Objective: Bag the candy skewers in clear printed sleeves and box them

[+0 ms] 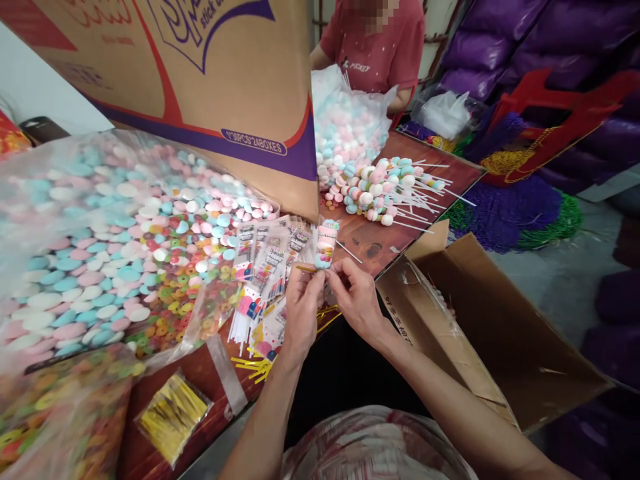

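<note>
In front of me I hold a small clear printed candy bag [326, 243] with pink, white and blue sweets inside. My left hand [303, 303] is closed, thumb and fingers pinching the bag's gathered lower end. A gold twist tie [305, 269] sticks out from its fingertips. From the other side my right hand [357, 293] pinches at the same end; exactly what lies between its fingertips is hidden. Left of the hands lie several flat printed bags [270, 260], and loose gold twist ties [253, 367] are under the left wrist.
A large cardboard box [220, 100] stands ahead. Loose marshmallow sweets [80, 267] and gummy rings [170, 300] spread at left, near a packet of twist ties [174, 417]. Candy skewers [385, 190] are piled beyond, where a person [380, 53] sits. An open carton [480, 320] stands right.
</note>
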A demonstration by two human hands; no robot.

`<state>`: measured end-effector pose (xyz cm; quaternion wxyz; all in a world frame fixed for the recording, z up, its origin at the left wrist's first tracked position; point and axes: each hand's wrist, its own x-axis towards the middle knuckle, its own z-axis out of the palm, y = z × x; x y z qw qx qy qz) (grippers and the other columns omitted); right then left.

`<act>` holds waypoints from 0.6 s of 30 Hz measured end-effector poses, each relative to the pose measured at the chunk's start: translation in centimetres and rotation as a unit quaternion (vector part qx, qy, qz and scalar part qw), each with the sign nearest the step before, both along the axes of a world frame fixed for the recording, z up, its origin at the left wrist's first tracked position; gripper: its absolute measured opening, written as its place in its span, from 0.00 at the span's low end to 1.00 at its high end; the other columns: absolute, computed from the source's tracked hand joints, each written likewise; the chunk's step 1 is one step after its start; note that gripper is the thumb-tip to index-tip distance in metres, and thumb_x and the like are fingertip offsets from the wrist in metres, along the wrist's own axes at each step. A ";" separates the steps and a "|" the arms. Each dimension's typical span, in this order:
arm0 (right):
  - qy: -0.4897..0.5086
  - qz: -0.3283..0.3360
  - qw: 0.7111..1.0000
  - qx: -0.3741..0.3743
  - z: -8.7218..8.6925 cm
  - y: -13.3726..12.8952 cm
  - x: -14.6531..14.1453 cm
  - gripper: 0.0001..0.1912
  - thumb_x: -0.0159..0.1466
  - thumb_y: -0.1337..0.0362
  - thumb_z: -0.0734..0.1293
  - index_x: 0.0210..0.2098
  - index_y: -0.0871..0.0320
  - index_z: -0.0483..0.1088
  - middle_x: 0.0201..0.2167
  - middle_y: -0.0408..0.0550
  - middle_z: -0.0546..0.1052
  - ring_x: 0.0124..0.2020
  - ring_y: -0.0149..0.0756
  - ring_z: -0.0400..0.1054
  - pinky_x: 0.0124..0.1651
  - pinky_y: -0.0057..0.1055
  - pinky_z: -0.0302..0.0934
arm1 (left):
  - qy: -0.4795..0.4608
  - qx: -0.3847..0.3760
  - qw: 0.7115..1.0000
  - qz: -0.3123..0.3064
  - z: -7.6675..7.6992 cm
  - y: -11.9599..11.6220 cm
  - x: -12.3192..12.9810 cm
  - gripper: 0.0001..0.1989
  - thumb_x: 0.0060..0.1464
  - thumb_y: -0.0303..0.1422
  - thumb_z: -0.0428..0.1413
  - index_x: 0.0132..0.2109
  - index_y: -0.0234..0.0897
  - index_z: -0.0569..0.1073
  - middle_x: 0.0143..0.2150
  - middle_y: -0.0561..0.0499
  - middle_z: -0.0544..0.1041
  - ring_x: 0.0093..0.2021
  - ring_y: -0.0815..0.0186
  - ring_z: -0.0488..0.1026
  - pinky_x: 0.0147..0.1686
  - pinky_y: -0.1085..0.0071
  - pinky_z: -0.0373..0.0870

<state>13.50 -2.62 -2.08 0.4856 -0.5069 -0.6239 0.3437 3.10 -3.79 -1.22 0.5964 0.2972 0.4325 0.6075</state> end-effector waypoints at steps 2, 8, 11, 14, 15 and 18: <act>-0.010 0.008 1.000 0.005 0.0 0.1 0.3 0.09 0.67 0.63 0.61 0.30 0.56 0.62 0.26 0.40 0.68 0.27 0.30 0.62 0.33 0.27 0.56 | -0.007 -0.009 1.000 0.008 -0.1 0.1 0.1 0.13 0.50 0.37 0.65 0.35 0.37 0.69 0.24 0.59 0.63 0.21 0.78 0.55 0.20 0.82 0.53; 0.032 0.072 0.997 -0.026 -0.6 -0.2 0.6 0.08 0.70 0.63 0.58 0.32 0.55 0.59 0.30 0.41 0.66 0.31 0.31 0.61 0.36 0.29 0.57 | -0.106 -0.076 0.991 -0.033 0.2 0.6 -0.1 0.15 0.52 0.35 0.65 0.32 0.36 0.65 0.20 0.61 0.61 0.17 0.80 0.49 0.17 0.84 0.46; 0.071 0.111 0.990 -0.038 0.1 -0.1 1.2 0.09 0.70 0.62 0.58 0.32 0.55 0.58 0.31 0.42 0.64 0.33 0.32 0.59 0.37 0.29 0.57 | -0.195 -0.136 0.969 -0.072 1.0 0.4 -0.8 0.12 0.54 0.28 0.62 0.31 0.35 0.64 0.19 0.61 0.59 0.16 0.81 0.46 0.16 0.84 0.43; 0.107 0.188 0.976 -0.028 1.4 0.3 2.3 0.09 0.70 0.61 0.59 0.32 0.55 0.60 0.32 0.43 0.62 0.35 0.33 0.59 0.39 0.30 0.58 | -0.271 -0.212 0.931 -0.122 1.9 0.1 -1.5 0.14 0.57 0.26 0.58 0.28 0.35 0.60 0.18 0.62 0.55 0.15 0.81 0.45 0.14 0.84 0.39; 0.108 0.211 0.971 -0.025 1.7 0.4 2.6 0.09 0.70 0.61 0.59 0.33 0.55 0.60 0.32 0.43 0.62 0.35 0.33 0.59 0.39 0.30 0.58 | -0.277 -0.228 0.923 -0.140 2.1 0.0 -1.6 0.15 0.57 0.26 0.57 0.27 0.35 0.59 0.18 0.62 0.55 0.15 0.81 0.45 0.14 0.84 0.38; 0.052 0.228 0.972 -0.012 2.1 0.5 3.2 0.06 0.70 0.63 0.58 0.35 0.55 0.59 0.32 0.43 0.63 0.34 0.33 0.58 0.39 0.31 0.57 | -0.219 -0.225 0.935 -0.166 2.4 -0.1 -1.2 0.14 0.57 0.28 0.58 0.28 0.35 0.61 0.18 0.62 0.56 0.16 0.81 0.45 0.14 0.84 0.40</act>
